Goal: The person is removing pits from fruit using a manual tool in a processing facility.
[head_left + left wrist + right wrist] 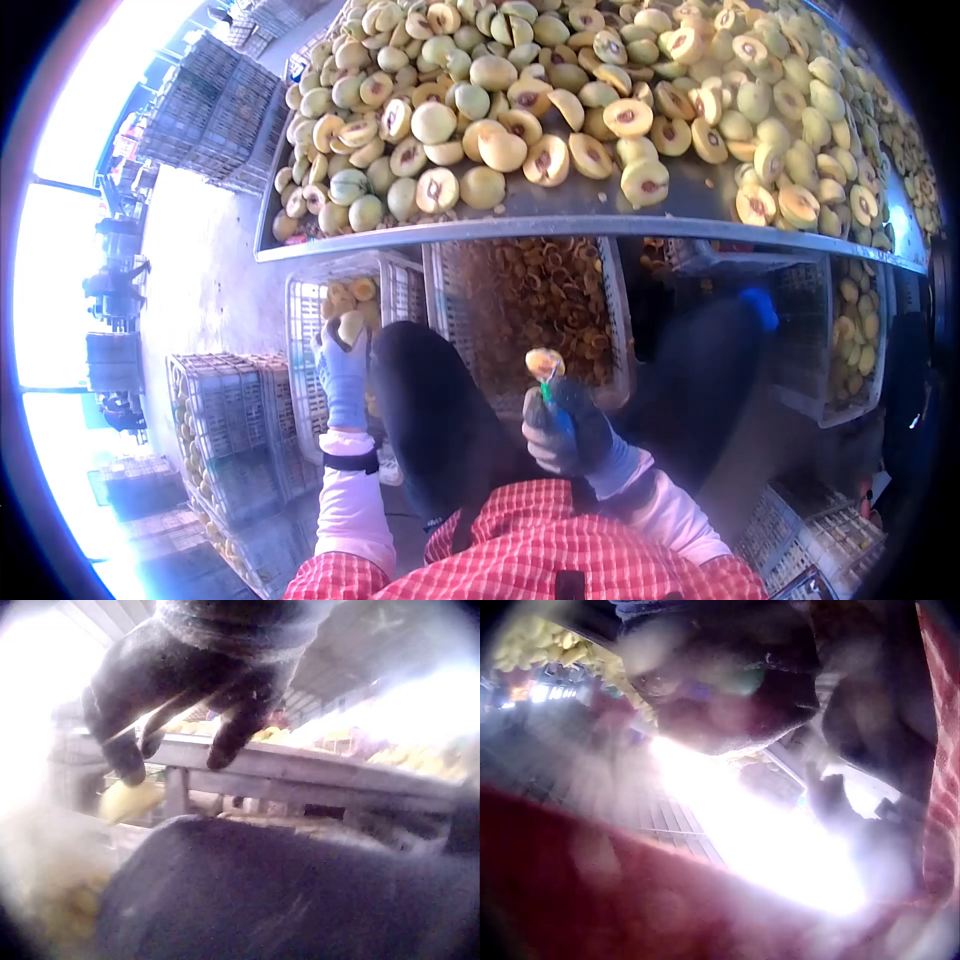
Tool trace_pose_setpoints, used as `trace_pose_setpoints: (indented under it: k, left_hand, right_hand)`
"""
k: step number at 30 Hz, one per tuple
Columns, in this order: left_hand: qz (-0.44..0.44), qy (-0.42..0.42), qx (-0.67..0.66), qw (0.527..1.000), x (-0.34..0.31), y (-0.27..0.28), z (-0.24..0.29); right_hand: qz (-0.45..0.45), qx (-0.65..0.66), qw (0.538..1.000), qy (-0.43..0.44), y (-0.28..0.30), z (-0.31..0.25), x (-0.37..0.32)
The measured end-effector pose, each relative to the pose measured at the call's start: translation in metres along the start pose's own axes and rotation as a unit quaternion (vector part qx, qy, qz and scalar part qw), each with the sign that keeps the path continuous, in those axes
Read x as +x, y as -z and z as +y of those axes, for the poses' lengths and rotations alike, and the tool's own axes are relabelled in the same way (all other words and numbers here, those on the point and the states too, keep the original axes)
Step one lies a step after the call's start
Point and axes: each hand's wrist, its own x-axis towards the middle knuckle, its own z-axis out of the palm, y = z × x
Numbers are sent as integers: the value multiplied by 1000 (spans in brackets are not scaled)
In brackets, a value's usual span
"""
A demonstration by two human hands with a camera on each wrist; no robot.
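Observation:
My gloved left hand (pixel 343 375) is over a pale plastic crate (pixel 308 380) of yellow fruit halves on the left. Its fingers are spread in the left wrist view, and a yellow fruit piece (pixel 131 801) is right at one fingertip. In the head view my gloved right hand (pixel 568 430) grips a small tool by its green handle (pixel 546 391). A halved fruit (pixel 544 363) with a brown centre sits at the tool's upper end. The tool's working end is hidden by that fruit. The right wrist view is mostly glare and dark glove.
A metal-edged table (pixel 560 228) heaped with halved, stone-bearing fruit (pixel 548 160) spans the front. Beneath it, between the knees, stands a crate (pixel 437 290) of brown pits (pixel 545 290). Another fruit crate (pixel 850 340) is at right. Stacked crates (pixel 225 440) stand at left.

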Motion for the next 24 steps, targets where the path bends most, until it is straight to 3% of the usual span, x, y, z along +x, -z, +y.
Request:
trace_pose_setpoints:
  k: [1,3,5,7,10,11,13,14,17,18,19,21,23,24]
  left_hand:
    - [-13,7,-87,996,5,6,38]
    - [-50,-68,-140,986,23,8,104]
    - [-140,-55,-89,985,69,-12,139]
    - [-121,-106,64,985,108,-38,169]
    - [-215,-191,172,942,146,-86,176]
    - [-246,-225,148,931,155,-87,172]
    - [-363,-232,-13,902,166,-96,158]
    - [-371,-206,-86,901,163,-106,152]
    - [-185,-248,-48,950,125,-85,170]
    - [-112,-249,-91,958,108,-73,182]
    - [-111,-192,-139,965,89,-58,193]
    - [-95,-202,-314,923,48,-57,190]
    - [-158,-130,-513,834,-3,-34,214]
    - [-220,-84,-474,848,-16,-26,214]
  right_hand:
    - [-13,-16,1000,-2,-3,-2,4]
    - [-30,-43,999,-12,-13,0,6]
    - [5,-61,998,2,-15,-1,8]
    - [33,-14,999,1,-5,-3,8]
    - [3,40,999,-12,10,-7,8]
    - [-12,50,999,-10,12,-8,8]
    - [100,-40,993,39,6,-10,10]
    - [155,-87,982,59,3,-12,12]
    - [179,-124,973,81,0,-16,16]
    - [147,-132,976,89,-9,-17,14]
    - [116,-140,978,97,-25,-18,11]
    - [71,-141,982,104,-33,-19,11]
    - [80,-186,970,134,-29,-23,16]
    - [109,-237,952,162,-25,-27,20]
